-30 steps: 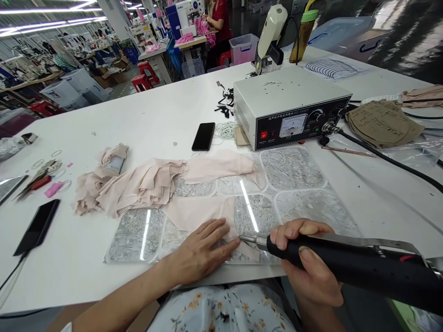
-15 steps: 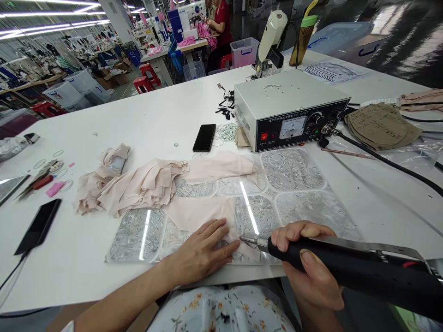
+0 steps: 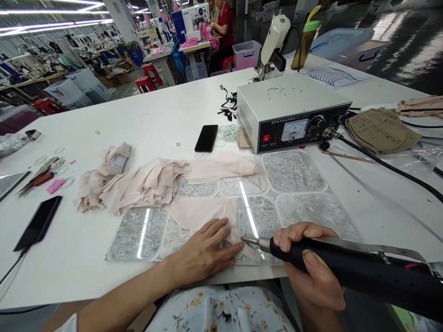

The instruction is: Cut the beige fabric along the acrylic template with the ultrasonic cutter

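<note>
My left hand [image 3: 207, 251] lies flat, fingers outstretched, on a pale pink fabric piece [image 3: 204, 210]. That piece rests on a clear-topped mat with a grey marbled pattern [image 3: 297, 216]. Wrapped around the black body of a handheld ultrasonic welding tool [image 3: 346, 263] is my right hand [image 3: 311, 263]. The tool's pointed metal tip meets the fabric just beside my left fingertips; whether it presses down I cannot tell. Further back lie another pale pink piece [image 3: 221, 167] and, to the left, a rumpled stack of pink fabric pieces [image 3: 145, 184].
A control box with a dial [image 3: 294, 115] stands behind the mat, its black cable [image 3: 391, 161] running along the right. A black phone [image 3: 206, 138] lies left of the box, another dark device [image 3: 38, 223] at far left. Brown pattern pieces [image 3: 382, 129] sit at right.
The camera view has shifted very slightly. Both hands, the tool and the fabric keep nearly the same places, with the tip still at the fabric by my left fingers.
</note>
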The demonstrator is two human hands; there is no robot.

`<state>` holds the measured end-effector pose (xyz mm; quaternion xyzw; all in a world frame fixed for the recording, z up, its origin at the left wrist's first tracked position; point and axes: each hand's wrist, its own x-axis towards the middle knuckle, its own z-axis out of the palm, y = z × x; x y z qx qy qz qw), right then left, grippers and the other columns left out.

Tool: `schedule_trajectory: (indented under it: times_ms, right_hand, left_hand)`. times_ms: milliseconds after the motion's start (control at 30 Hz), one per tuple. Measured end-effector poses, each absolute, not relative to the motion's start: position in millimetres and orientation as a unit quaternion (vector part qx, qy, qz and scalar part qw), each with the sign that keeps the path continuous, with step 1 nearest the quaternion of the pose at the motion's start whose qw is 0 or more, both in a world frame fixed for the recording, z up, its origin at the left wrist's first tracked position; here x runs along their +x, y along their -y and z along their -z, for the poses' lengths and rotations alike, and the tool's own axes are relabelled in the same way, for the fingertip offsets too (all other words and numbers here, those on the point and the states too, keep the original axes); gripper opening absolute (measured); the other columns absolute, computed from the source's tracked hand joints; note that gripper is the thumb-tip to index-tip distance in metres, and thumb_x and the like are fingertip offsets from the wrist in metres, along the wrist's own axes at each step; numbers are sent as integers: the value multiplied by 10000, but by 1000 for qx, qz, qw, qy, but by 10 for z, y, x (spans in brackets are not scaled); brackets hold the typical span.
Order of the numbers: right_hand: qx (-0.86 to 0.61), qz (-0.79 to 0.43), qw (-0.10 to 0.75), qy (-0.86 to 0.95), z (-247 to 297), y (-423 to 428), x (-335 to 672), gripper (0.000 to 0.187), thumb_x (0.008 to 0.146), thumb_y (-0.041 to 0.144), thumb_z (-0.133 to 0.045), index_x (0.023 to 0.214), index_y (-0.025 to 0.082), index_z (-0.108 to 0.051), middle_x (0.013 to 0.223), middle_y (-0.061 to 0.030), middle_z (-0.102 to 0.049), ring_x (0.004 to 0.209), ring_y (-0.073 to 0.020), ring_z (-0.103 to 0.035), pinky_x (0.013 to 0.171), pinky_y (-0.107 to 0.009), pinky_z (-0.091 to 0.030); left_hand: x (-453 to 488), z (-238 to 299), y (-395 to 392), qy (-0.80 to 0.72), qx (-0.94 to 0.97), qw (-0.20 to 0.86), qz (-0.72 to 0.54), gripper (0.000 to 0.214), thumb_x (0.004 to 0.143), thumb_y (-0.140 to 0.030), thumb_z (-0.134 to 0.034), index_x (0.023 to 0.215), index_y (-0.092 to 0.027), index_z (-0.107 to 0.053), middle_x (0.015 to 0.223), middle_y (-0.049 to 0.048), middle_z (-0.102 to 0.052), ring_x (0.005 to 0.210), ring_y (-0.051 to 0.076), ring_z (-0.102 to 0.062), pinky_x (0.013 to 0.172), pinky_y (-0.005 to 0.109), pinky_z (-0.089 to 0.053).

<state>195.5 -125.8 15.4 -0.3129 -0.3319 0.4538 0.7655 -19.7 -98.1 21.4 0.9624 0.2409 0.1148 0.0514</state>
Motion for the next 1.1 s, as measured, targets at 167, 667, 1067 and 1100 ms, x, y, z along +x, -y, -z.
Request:
schedule_trajectory:
  times_ms: [167,667,1067,1100]
  right_hand:
    - [-308,-447,771,332,-159,1231,1955,110,767,226,-593,864,231,-542,739,24,-497,547,-110,-518,543,-329,-484]
    - [-348,-388,758,391,-164,860,1731,125,803,205,-586,911,241,-534,818,22,-518,661,-127,-566,722,-373,-496]
    - [-344,-389,770,371,-183,816,1719,142,800,180,-596,918,252,-562,811,30,-551,645,-124,-569,703,-365,-492]
    - [-342,-387,772,371,-181,812,1723,145,801,178,-595,921,251,-561,811,30,-551,645,-125,-569,704,-367,-493]
  left_hand:
    - [-207,-203,970,-243,962,57,-112,322,956,-318,-519,1251,-193,-555,1142,131,-536,1263,323,-456,1018,492,-459]
    - [-226,-187,921,-231,963,47,-130,299,948,-316,-531,1227,-216,-581,1096,107,-551,1255,300,-464,1051,512,-419]
    - [-228,-164,874,-216,967,55,-124,295,953,-332,-522,1213,-209,-584,1111,108,-555,1174,278,-509,1047,515,-411]
    - [-230,-166,872,-214,967,55,-123,297,953,-331,-521,1216,-207,-584,1123,111,-555,1182,281,-506,1044,515,-414]
